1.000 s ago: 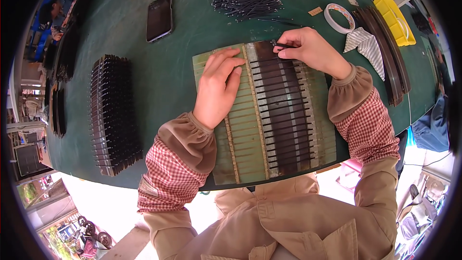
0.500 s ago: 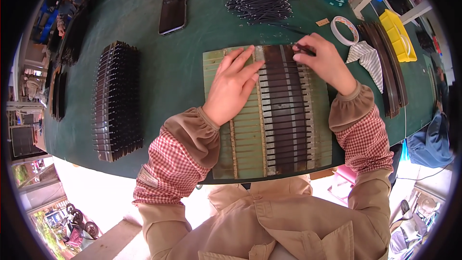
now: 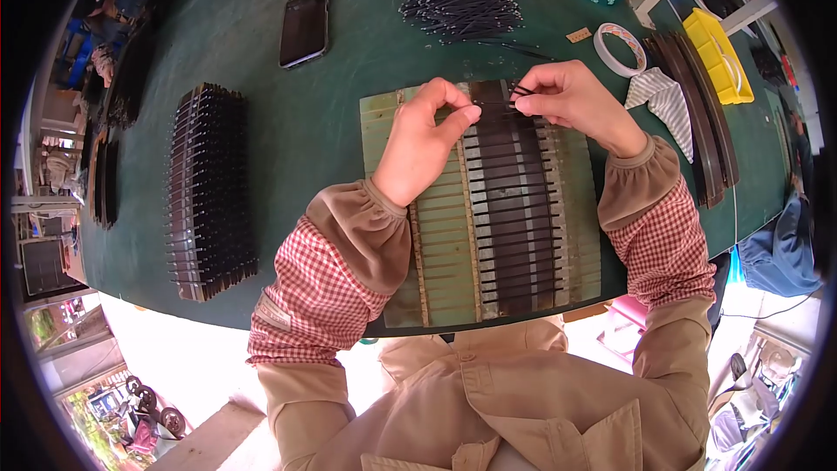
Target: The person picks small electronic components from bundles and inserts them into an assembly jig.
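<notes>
**Hands pinched a strip over the jig**

On the green table (image 3: 349,78), a slatted jig (image 3: 453,244) held dark flat strips. At its 12 o'clock edge, left hand (image 3: 425,139) and right hand (image 3: 571,100) pinched one thin black strip (image 3: 499,105), fingers closed. Open felt lay at 9 o'clock.

Both hands (image 3: 497,113) pinch thin black strip (image 3: 495,105) over slotted green tray (image 3: 436,244)
</notes>
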`<state>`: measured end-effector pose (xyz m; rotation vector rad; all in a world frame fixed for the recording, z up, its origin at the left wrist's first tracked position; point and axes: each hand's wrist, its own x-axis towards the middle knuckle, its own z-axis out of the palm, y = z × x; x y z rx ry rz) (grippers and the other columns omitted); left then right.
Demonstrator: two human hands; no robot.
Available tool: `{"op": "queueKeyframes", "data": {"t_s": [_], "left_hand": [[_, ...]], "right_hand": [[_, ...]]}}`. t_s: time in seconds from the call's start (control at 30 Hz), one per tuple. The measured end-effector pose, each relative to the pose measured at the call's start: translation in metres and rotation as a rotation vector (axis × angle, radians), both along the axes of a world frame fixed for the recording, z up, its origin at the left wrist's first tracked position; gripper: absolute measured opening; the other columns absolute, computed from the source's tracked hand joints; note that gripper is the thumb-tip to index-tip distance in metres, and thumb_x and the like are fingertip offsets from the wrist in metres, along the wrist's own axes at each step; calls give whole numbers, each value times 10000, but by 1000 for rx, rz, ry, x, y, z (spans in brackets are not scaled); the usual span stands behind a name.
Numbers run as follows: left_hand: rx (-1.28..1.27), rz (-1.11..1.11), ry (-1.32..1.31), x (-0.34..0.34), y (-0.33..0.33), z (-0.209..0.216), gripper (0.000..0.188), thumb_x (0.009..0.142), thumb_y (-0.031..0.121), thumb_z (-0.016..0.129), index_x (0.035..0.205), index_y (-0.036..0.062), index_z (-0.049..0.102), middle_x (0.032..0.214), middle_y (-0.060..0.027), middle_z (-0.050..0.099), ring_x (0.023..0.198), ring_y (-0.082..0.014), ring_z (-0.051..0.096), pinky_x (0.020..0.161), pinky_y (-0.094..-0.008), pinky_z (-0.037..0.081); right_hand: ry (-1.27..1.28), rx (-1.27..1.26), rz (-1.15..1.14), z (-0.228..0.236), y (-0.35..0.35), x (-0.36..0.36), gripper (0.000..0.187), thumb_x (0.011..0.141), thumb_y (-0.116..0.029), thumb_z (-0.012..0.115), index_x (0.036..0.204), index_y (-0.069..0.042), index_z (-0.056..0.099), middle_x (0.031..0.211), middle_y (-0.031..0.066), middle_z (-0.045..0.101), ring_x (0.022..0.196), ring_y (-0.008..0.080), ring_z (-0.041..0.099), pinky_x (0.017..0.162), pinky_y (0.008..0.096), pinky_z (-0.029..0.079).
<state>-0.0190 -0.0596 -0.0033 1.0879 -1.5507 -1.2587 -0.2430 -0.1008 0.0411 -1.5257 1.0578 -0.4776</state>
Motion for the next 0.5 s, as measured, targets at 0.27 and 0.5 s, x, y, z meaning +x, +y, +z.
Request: {"op": "queueKeyframes", "data": {"t_s": [0.27, 0.5], "left_hand": [[-284, 181, -198, -3, 3, 1, 102, 906, 83, 640, 950, 8, 587, 1006, -98, 608, 1040, -170, 561, 930, -289, 416], [-312, 104, -125, 1, 4, -1, 59, 886, 61, 641, 921, 14, 630, 1017, -114, 623, 1053, -218, 564, 935, -293, 411]], "right_hand": [[-86, -55, 7, -2, 3, 5, 119, 888, -104, 651, 947, -1, 654, 690, -22, 576, 532, 21, 463, 456, 179, 357], [-90, -6, 20, -2, -1, 3, 138, 876, -110, 662, 952, 6, 665, 706, -21, 579, 581, 23, 471, 466, 199, 373]]}}
